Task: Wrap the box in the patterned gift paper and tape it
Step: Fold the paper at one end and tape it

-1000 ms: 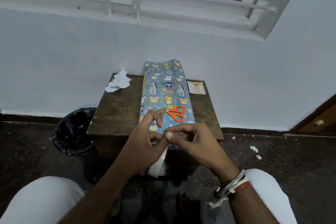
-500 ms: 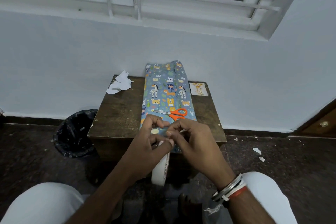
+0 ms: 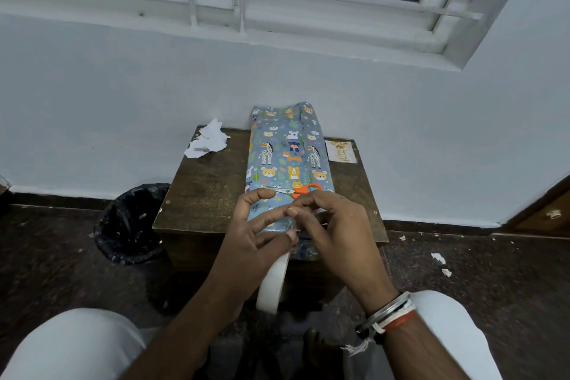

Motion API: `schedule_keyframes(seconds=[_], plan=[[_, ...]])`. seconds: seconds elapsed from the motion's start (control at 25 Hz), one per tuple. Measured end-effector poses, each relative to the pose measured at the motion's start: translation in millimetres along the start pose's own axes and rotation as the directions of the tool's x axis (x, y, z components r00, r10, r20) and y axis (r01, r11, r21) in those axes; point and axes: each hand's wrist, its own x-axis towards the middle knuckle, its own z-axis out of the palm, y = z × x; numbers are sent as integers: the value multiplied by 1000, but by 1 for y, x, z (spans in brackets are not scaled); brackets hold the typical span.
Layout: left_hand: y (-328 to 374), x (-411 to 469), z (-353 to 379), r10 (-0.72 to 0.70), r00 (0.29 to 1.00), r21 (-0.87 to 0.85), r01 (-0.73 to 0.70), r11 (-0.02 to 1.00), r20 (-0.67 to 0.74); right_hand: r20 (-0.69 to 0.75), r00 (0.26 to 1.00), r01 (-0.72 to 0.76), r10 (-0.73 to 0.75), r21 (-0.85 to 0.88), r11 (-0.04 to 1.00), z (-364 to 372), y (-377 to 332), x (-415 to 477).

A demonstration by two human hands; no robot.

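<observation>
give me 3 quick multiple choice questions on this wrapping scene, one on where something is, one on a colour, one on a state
1. Where on the table do the scissors lie?
A. on top of the wrapped box
B. beside it on bare wood
C. hanging off the near edge

2. What colour are the scissors' handles?
A. blue
B. orange
C. black

3. The tape roll is
A. lying flat on the table
B. held in the left hand
C. stood on the box

Answers:
1. A, the scissors rest across the patterned paper on the box.
2. B, the handle loops are bright orange.
3. B, the roll hangs from the left hand in front of the table's near edge, while the right hand pinches at its tape end.
</observation>
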Motion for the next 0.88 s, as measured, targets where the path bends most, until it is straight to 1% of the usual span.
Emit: schedule_keyframes(seconds=[0.12, 0.28, 0.32, 0.4, 0.44, 0.48, 0.56, 0.6, 0.68, 0.8, 0.88], plan=[[-1, 1, -2, -55, 998, -80, 54, 995, -4, -66, 998, -12, 13, 8, 1000, 4, 0, -1], [3, 6, -5, -105, 994, -141, 102, 985, -15, -129, 990, 35, -48, -96, 995, 12, -3, 0], [4, 7, -7, -107, 994, -142, 104, 984, -13, -146, 989, 25, -40, -108, 994, 13, -4, 1], [7, 8, -12, -105, 994, -124, 106, 987, 12, -183, 983, -42, 18, -131, 990, 8, -5, 7], [10, 9, -16, -104, 994, -115, 106, 988, 22, -173, 985, -60, 26, -195, 979, 3, -1, 13], [13, 8, -19, -100, 995, -113, 103, 988, 30, -124, 992, -65, 29, -299, 952, -2, 4, 18], [18, 9, -24, -85, 996, -113, 88, 990, 33, 28, 995, -67, 96, -524, 849, -8, 14, 29], [20, 10, -26, -76, 997, -109, 79, 991, 30, 82, 986, -67, 143, -595, 801, -8, 17, 33], [24, 12, -29, -56, 998, -103, 60, 993, 34, 133, 973, -67, 190, -623, 779, -4, 22, 39], [24, 15, -34, -51, 997, -104, 56, 993, 58, 154, 968, -68, 196, -593, 802, -1, 23, 45], [23, 16, -38, -55, 995, -92, 62, 994, 82, 164, 963, -76, 214, -597, 798, -5, 22, 52]])
